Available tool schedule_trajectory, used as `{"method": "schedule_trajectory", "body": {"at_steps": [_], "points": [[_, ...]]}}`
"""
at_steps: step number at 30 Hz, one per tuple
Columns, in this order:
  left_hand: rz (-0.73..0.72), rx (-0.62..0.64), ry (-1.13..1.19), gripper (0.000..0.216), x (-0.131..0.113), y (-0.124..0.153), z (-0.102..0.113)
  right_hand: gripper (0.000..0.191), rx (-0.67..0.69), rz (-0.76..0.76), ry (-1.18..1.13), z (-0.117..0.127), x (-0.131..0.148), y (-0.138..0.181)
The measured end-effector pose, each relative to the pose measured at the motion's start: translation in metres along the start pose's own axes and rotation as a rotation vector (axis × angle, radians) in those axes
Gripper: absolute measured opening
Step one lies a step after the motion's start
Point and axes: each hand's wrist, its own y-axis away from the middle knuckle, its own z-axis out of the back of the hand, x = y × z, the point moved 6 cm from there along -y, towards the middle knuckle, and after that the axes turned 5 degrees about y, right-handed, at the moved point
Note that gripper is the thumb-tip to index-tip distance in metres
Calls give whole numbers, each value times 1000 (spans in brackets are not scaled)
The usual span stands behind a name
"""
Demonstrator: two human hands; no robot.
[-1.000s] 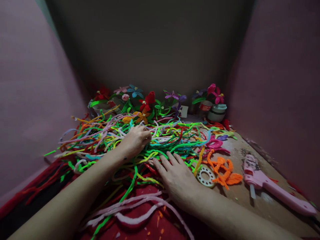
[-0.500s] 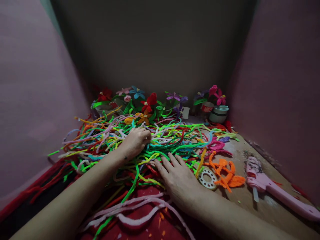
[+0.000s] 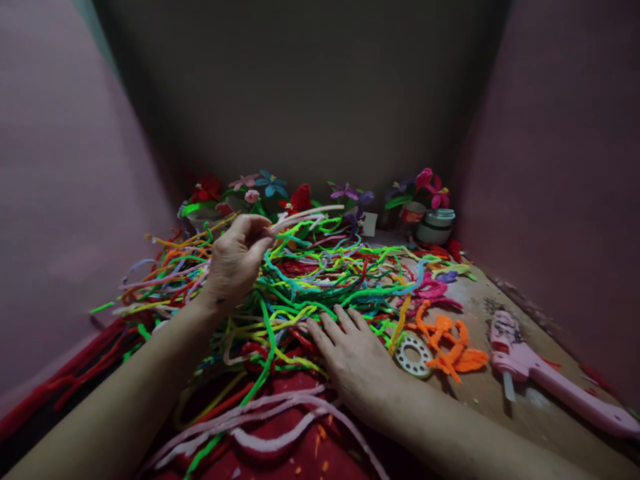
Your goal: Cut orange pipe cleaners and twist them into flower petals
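Above the left side of a tangled heap of coloured pipe cleaners (image 3: pixel 330 290), my left hand (image 3: pixel 237 257) pinches a few pale pink pipe cleaners (image 3: pixel 307 215) between thumb and fingers. Their free ends point right, over the heap. My right hand (image 3: pixel 355 357) lies flat on the heap's near right edge, fingers spread, gripping nothing. Several long pale pink pipe cleaners (image 3: pixel 280 403) curve across the dark red cloth (image 3: pixel 285 460) below both hands. Beside my right hand rests a white ring with holes (image 3: pixel 399 357).
An orange pipe-cleaner piece (image 3: pixel 450 347) and a pink glue gun (image 3: pixel 530 367) lie on the brown board (image 3: pixel 475 293) at right. Pipe-cleaner flowers (image 3: pixel 345 192) stand along the back with a lidded jar (image 3: pixel 436 228). Pinkish panels (image 3: pixel 55 200) rise at both sides.
My left hand has lifted from the heap and moved left and back, drawing up pale pink pipe cleaners. My right hand stays in place on the heap.
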Motion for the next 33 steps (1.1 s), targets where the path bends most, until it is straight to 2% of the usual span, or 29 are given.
{"method": "schedule_trajectory", "body": {"at_steps": [3, 7, 11, 16, 18, 21, 23, 24, 26, 29, 31, 33], "points": [[-18, -55, 20, 23, 0, -3, 3, 57, -8, -3, 4, -2, 0, 0], [-24, 44, 2, 18, 8, 1, -12, 54, -13, -9, 10, -4, 0, 1], [-95, 160, -42, 15, 11, 6, -29, 57, -8, 0, 12, -4, 1, 0], [-220, 120, -102, 15, 4, 1, -29, 57, 9, 1, 18, -4, 0, -2], [-261, 268, -171, 17, 6, 2, -39, 58, 37, 7, 23, -5, 0, -2], [-282, 638, -273, 18, 18, 13, -63, 56, 67, 0, 49, -7, 0, -1], [-287, 763, -302, 19, 24, 20, -71, 55, 72, -2, 70, -8, 0, -1], [-290, 780, -308, 19, 25, 21, -72, 54, 71, -2, 79, -8, 1, -1], [-295, 781, -320, 23, 22, 23, -71, 55, 64, 1, 95, -9, 1, -1], [-325, 706, -278, 26, 5, 21, -59, 55, 49, 0, 118, -9, 1, -1], [-337, 593, -242, 25, -6, 15, -42, 56, 49, 3, 125, -10, 0, -1], [-273, 419, -263, 24, -7, 4, -15, 56, 52, 8, 126, -9, 1, -1]]}}
